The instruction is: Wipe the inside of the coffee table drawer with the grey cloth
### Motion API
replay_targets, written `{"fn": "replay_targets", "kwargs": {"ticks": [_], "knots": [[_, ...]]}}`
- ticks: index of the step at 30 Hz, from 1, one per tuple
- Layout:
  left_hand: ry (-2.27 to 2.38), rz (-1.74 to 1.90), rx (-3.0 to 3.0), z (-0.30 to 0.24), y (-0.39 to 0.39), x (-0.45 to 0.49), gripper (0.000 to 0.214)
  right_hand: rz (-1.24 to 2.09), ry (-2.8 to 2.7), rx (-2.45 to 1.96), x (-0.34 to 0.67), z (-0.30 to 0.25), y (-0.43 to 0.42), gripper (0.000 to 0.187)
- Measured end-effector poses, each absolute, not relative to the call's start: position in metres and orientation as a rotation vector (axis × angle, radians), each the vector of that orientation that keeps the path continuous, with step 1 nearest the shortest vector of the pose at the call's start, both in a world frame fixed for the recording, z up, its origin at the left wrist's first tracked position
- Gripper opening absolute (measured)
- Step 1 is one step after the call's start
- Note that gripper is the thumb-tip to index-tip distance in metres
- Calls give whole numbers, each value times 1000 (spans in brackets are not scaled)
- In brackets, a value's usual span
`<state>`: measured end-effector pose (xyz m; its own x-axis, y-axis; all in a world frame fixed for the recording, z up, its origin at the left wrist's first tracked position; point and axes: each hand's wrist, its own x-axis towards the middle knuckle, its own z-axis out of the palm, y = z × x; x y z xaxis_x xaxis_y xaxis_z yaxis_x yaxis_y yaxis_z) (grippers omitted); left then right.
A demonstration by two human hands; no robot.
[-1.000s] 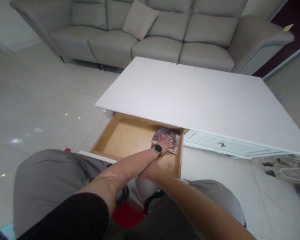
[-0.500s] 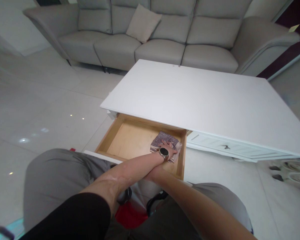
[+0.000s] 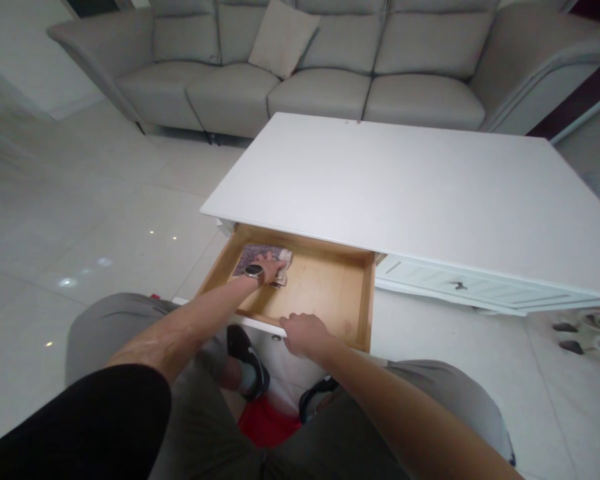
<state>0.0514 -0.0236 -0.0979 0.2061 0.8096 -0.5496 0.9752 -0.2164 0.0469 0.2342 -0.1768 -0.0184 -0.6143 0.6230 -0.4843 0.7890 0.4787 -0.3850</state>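
Observation:
A folded purple-grey cloth with pale edges point(image 3: 247, 254) lies on the wooden floor of the pulled-out drawer point(image 3: 325, 283), toward its left side. My left hand point(image 3: 269, 265), with a round dark watch point(image 3: 254, 271) at the wrist, presses down on this cloth and grips it. Parts of the fingers blend into the cloth's folds. My right hand point(image 3: 303, 333) is closed over the drawer's white front edge, near its middle, just right of a small round knob point(image 3: 277, 338). Its thumb is hidden.
The white coffee table point(image 3: 405, 180) holds the drawer; a second drawer with a dark handle point(image 3: 460, 286) is closed at right. Behind stands a grey sofa point(image 3: 325, 93) with a cushion point(image 3: 283, 40). My knees flank the drawer, and a red object point(image 3: 267, 421) lies below between my feet.
My left hand has slid the cloth from the drawer's right side to its left side. My arms no longer cross, and my right hand now shows plainly on the front edge.

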Motion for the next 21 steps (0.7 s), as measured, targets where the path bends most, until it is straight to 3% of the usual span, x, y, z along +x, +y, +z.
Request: {"fn": "replay_targets", "kwargs": {"ticks": [3,11,16,21], "knots": [[1771,-658,2111,-91,-24,7,59,-859,2445,1198,234,-17,-177,36],[1509,-743,2181,-97,-32,-8,74,-813,2481,1179,236,-22,-178,33],[1394,-832,2143,-95,-37,-21,53,-799,2470,1188,236,-24,-178,34],[1349,-693,2238,-103,-42,-26,39,-805,2427,1177,234,-25,-178,36]]}}
